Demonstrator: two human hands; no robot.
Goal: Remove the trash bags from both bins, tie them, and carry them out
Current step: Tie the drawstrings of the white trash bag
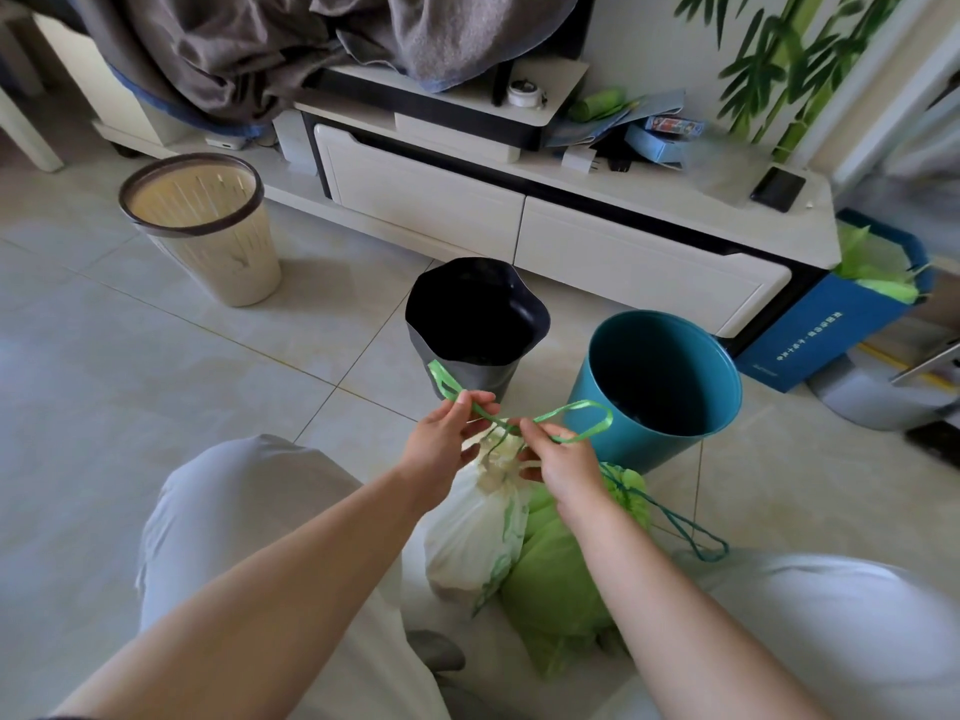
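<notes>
Item 1: white trash bag (475, 532), on the floor between my knees, neck gathered. My left hand (441, 446) pinches 1 green drawstring loop (444, 381); my right hand (563, 462) pinches the other loop (582, 420), the strands crossing above the bag's neck.
Item 2: green trash bag (556, 569), touching the white bag's right side, mouth cinched, dark cord (685, 532) trailing right.
Item 3: grey bin (475, 371), far, just beyond my hands.
Item 4: teal bin (654, 402), right of it.
Item 5: beige bin (208, 231), far left.
</notes>
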